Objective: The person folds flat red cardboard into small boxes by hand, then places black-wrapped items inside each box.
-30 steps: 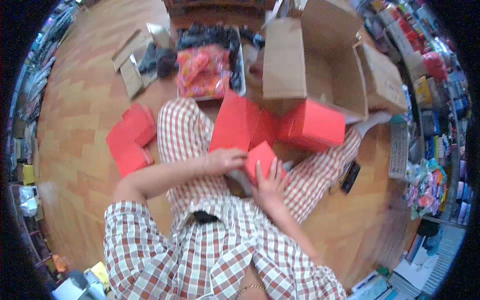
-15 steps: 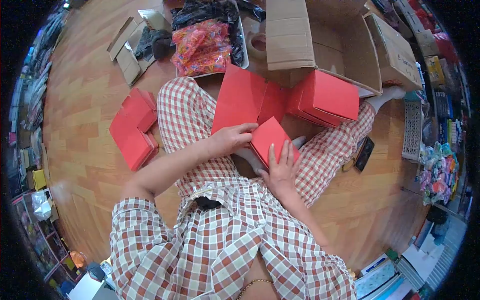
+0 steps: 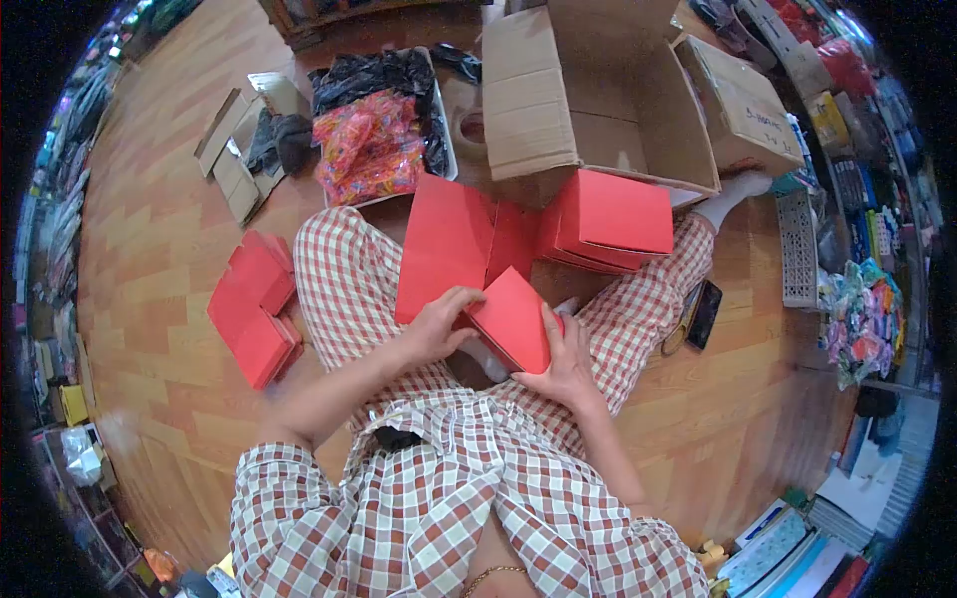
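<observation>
I sit on a wooden floor with my legs crossed, and both hands hold a small red box (image 3: 513,317) over my lap. My left hand (image 3: 442,324) grips its left side with the fingers curled over the top edge. My right hand (image 3: 566,357) supports it from below and the right, fingers spread on its face. Just behind the box lies a flat red cardboard sheet (image 3: 444,244). A stack of folded red boxes (image 3: 613,216) rests near my right knee.
Another pile of red boxes (image 3: 254,309) lies on the floor to my left. A large open cardboard carton (image 3: 588,90) stands ahead, with a tray of colourful bands and black bags (image 3: 374,140) beside it. A phone (image 3: 704,313) lies by my right leg. Shelves of goods line the right side.
The red box has been lifted and tilted up off my lap. My left hand has shifted onto its top left edge, and my right hand has moved under it.
</observation>
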Tool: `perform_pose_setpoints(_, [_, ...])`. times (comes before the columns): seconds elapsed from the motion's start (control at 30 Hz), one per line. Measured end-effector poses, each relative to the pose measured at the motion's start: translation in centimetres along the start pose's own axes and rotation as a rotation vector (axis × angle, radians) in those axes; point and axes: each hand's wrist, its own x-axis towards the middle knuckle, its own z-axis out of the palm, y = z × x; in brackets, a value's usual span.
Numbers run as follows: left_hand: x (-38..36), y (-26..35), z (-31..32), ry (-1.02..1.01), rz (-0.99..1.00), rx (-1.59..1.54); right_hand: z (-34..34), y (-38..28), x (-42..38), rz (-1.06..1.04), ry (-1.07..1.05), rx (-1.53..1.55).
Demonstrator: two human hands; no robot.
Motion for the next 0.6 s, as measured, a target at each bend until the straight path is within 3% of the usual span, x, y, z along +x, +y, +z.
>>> perform_pose_setpoints(0.1, [0.0,1.7,-0.5,-0.027,0.052,-0.005,-2.5,-0.7,-0.6,-0.083,0.124,0.049])
perform_pose_setpoints(0.23, [1.7,4.9,-1.0,0.081,0.119,-0.308,-8.3,0.0,-2.3,-0.067,0.278,0.158])
perform_pose_setpoints(0.3, [2.8,5.4,-1.4,0.166,0.09,-0.353,-11.1,1.4,-3.2,-0.014,0.508,0.239])
perform_pose_setpoints(0.37, [3.5,5.4,-1.1,0.18,0.102,-0.346,-12.7,3.8,-4.4,0.191,0.777,0.308])
perform_pose_setpoints(0.47, [3.6,5.6,-0.5,0.212,-0.012,-0.321,-14.4,8.6,-7.4,0.485,1.031,0.137])
perform_pose_setpoints(0.6, [3.1,4.7,-0.6,0.216,0.062,-0.109,-11.4,16.1,-12.8,0.934,1.078,-0.053])
